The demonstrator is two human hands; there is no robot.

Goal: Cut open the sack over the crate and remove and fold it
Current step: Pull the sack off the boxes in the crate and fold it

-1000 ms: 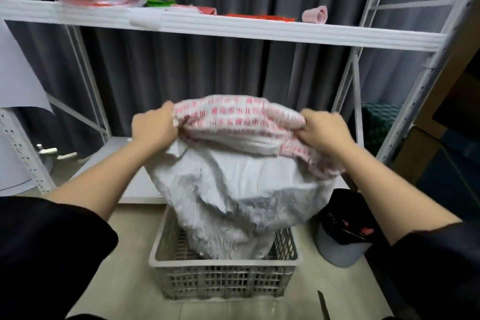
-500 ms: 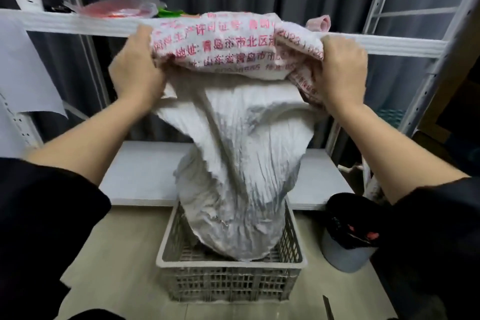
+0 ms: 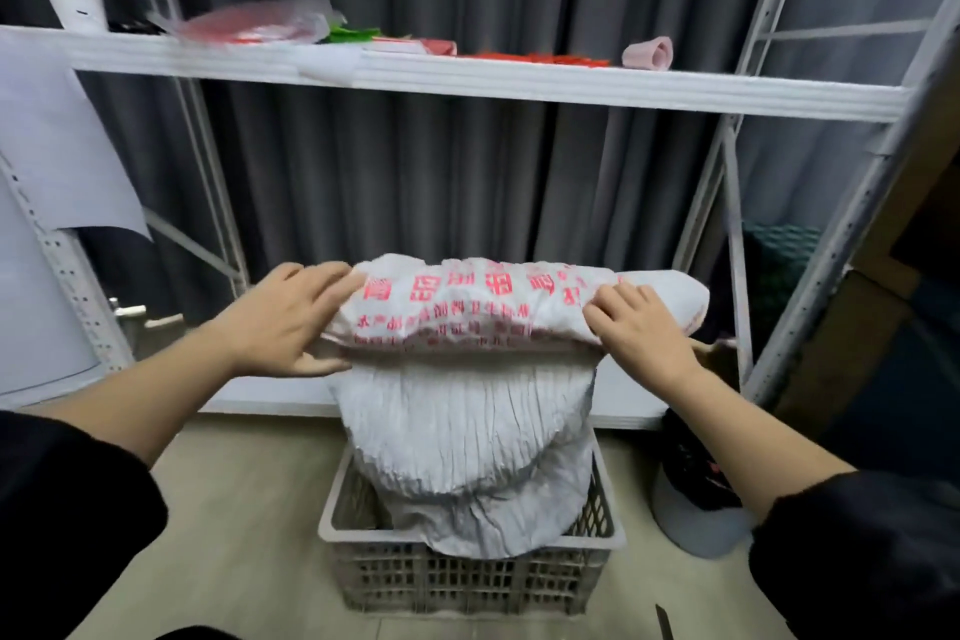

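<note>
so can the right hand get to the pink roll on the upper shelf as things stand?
Probably not yet: the right hand is gripping the sack over the crate; the pink roll lies well above, unobstructed.

crinkled woven sack, plastic lattice crate

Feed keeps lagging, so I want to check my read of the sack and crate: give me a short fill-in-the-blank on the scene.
1. Both hands hold the white sack by its ____-printed end.
2. The sack's lower end hangs into the grey ____ on the floor.
3. The left hand grips the sack's ____ side.
4. A pink roll lies on the ____ above.

Missing words: red; crate; left; shelf
</note>
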